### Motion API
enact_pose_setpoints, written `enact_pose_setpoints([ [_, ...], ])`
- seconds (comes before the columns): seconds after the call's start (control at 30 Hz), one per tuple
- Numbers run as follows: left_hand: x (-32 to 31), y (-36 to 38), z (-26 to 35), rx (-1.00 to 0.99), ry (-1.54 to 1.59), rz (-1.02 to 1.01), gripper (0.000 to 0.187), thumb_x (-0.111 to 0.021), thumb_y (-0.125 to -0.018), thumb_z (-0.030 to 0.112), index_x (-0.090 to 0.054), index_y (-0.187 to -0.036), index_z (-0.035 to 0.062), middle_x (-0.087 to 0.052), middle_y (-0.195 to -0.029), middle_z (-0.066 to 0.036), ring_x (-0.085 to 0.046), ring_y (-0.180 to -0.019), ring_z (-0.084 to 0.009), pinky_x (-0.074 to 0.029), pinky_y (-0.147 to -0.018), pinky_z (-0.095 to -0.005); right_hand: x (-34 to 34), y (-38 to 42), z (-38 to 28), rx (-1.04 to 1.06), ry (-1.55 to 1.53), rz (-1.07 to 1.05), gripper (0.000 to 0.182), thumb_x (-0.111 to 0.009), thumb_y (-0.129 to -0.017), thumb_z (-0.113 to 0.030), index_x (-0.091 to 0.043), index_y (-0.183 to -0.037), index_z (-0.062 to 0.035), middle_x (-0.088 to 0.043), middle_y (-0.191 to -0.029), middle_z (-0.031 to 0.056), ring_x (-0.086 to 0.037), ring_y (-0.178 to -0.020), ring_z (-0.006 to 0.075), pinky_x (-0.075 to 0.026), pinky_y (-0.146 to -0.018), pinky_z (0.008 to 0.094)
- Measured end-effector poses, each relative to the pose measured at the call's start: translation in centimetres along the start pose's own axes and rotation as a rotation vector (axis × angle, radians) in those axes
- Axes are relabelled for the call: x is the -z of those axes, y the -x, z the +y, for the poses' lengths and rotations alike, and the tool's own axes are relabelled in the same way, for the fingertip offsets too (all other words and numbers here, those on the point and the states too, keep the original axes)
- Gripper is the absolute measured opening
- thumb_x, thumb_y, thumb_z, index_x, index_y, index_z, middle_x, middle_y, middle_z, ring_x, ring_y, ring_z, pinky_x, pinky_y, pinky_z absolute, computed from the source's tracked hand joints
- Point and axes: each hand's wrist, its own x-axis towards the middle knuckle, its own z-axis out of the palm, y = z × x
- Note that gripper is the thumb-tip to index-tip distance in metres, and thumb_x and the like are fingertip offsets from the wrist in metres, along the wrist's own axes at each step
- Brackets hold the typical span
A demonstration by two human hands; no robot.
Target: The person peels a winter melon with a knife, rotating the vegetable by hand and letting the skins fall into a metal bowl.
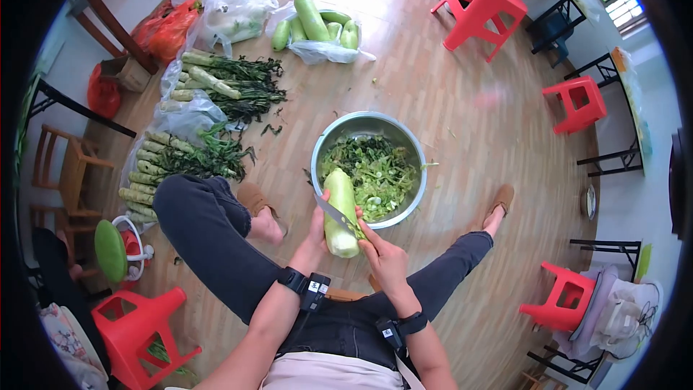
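Note:
A long pale green gourd (pixel 339 209), with its cut end towards me, is tilted over the near rim of a metal basin (pixel 416 137). My left hand (pixel 316 224) is closed around the gourd's left side. My right hand (pixel 384 256) grips a knife (pixel 333 212), whose blade lies across the gourd. Green bits of peel cling near the blade by my right fingers. In the basin are green peelings (pixel 379 188) and darker leafy scraps (pixel 364 148). The knife's handle is mostly hidden in my right hand.
Bundles of leafy stem lettuce (pixel 209 85) lie on plastic at left. More gourds (pixel 312 20) rest on a bag beyond the basin. Red stools (pixel 485 7) stand at far right, at right and at near left (pixel 137 328). Tables line the right wall.

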Motion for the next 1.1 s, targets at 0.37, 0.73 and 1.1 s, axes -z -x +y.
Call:
enact_pose_setpoints([
  [0.37,-0.6,-0.1,-0.4,-0.039,-0.064,0.005,0.065,-0.040,-0.086,0.054,-0.043,-0.118,-0.0031,-0.058,-0.097,-0.019,-0.061,-0.084,-0.0251,-0.052,-0.075,-0.0359,-1.9,-0.5,0.5,-0.559,-1.011,-0.135,0.034,-0.038,-0.096,-0.024,-0.048,-0.126,-0.0121,-0.038,-0.054,-0.0054,-0.027,-0.043,0.0018,-0.022,-0.041,0.0165],
  [0.73,-2.3,0.6,0.4,-0.015,-0.068,-0.082,0.066,-0.044,-0.085,0.051,-0.038,-0.123,-0.0015,-0.054,-0.104,-0.022,-0.059,-0.090,-0.0296,-0.052,-0.077,-0.0414,1.4,1.7,0.4,-0.204,-0.507,-0.091,0.044,-0.052,-0.087,-0.016,-0.043,-0.130,-0.0214,-0.055,-0.062,0.0023,-0.041,-0.052,0.0074,-0.039,-0.051,0.0235],
  [1.1,-1.5,0.6,0.3,0.004,-0.196,0.016,0.062,-0.040,-0.086,0.051,-0.044,-0.118,-0.0015,-0.059,-0.092,-0.020,-0.062,-0.078,-0.0277,-0.054,-0.067,-0.0374,1.9,2.0,-0.1,-0.026,-0.098,-0.066,0.040,-0.057,-0.083,-0.031,-0.051,-0.122,-0.0293,-0.056,-0.060,0.0083,-0.056,-0.051,0.0233,-0.045,-0.050,0.0330],
])
